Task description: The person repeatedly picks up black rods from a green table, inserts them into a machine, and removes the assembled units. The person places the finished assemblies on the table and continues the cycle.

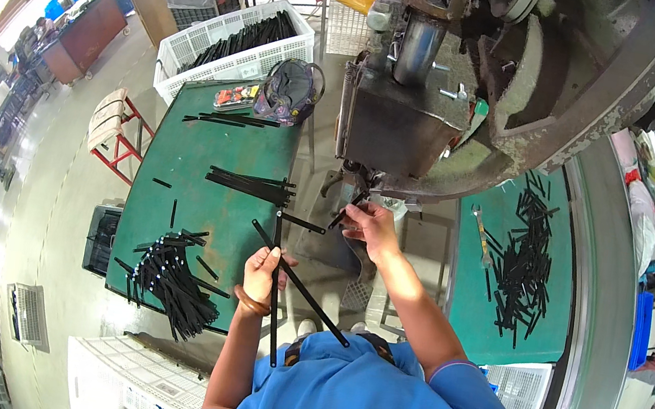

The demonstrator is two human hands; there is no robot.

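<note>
My left hand (259, 275) is closed on a pair of long, thin black strips (309, 302) that cross each other near its fingertips. From the top of one strip a shorter black strip (303, 224) juts to the right, apparently joined at a light-coloured spot. Just below the head of a large dark press machine (407, 123), my right hand (373, 230) pinches a short black strip (340, 218), its upper end close to the machine's small tool (355, 179). Whether that end touches the tool, I cannot tell.
On the left green table (176, 140) lie a bundle of black strips (179, 288), a strip row (250, 186) and a patterned bag (289, 90). Many short strips (527, 260) and a wrench (477, 223) cover the right green table (462, 326). Behind stands a white crate (167, 62).
</note>
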